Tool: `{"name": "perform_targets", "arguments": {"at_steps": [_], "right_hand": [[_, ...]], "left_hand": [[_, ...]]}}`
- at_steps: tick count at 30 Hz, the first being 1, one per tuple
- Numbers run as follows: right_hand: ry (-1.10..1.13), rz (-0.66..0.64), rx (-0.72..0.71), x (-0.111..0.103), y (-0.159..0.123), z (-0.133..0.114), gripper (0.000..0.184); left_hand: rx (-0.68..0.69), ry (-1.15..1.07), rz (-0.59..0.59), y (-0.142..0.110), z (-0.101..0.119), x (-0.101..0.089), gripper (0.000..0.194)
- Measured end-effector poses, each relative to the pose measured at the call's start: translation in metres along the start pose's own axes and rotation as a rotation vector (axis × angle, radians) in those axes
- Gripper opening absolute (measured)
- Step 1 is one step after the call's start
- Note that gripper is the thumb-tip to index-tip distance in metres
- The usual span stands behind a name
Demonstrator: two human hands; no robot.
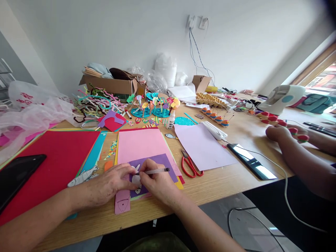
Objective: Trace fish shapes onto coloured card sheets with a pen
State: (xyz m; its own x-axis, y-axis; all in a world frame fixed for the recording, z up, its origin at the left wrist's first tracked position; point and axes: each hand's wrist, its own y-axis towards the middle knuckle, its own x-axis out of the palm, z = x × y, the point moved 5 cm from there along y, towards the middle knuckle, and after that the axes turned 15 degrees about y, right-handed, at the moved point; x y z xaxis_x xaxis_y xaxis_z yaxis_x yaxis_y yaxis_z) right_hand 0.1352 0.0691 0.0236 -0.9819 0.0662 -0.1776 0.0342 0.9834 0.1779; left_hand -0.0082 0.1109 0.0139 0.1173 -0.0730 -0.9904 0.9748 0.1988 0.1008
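My right hand [160, 183] grips a pen [159, 170] with a clear barrel and dark end, its tip near a white fish-shaped paper cutout [136, 180]. The cutout lies on a purple sheet [164, 162], on top of pink paper [136, 140]. My left hand [110, 183] is spread, its fingertips pressing at the edge of the cutout. Below it, a pink paper strip [122, 205] bears a drawn fish outline. Beside my left wrist lies another grey-and-white fish cutout [82, 176]. My right fingers partly cover the purple sheet.
Red-handled scissors [190, 166], a lilac sheet [204, 147] and a phone [250, 161] lie to the right. A glue bottle [171, 120] stands behind. Red paper [65, 150] and a black phone [19, 178] are left. Another person's hands [278, 133] hold strawberry-like pieces.
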Motion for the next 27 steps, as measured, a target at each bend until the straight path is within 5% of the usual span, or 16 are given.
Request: {"name": "perform_targets", "arguments": {"at_steps": [11, 27], "right_hand": [[-0.027, -0.063, 0.037, 0.011, 0.006, 0.017, 0.014], [-0.099, -0.063, 0.017, 0.011, 0.005, 0.013, 0.012]], "left_hand": [[0.010, -0.067, -0.032, -0.002, -0.004, 0.001, 0.042], [-0.164, -0.198, -0.055, -0.001, -0.012, -0.004, 0.037]]}}
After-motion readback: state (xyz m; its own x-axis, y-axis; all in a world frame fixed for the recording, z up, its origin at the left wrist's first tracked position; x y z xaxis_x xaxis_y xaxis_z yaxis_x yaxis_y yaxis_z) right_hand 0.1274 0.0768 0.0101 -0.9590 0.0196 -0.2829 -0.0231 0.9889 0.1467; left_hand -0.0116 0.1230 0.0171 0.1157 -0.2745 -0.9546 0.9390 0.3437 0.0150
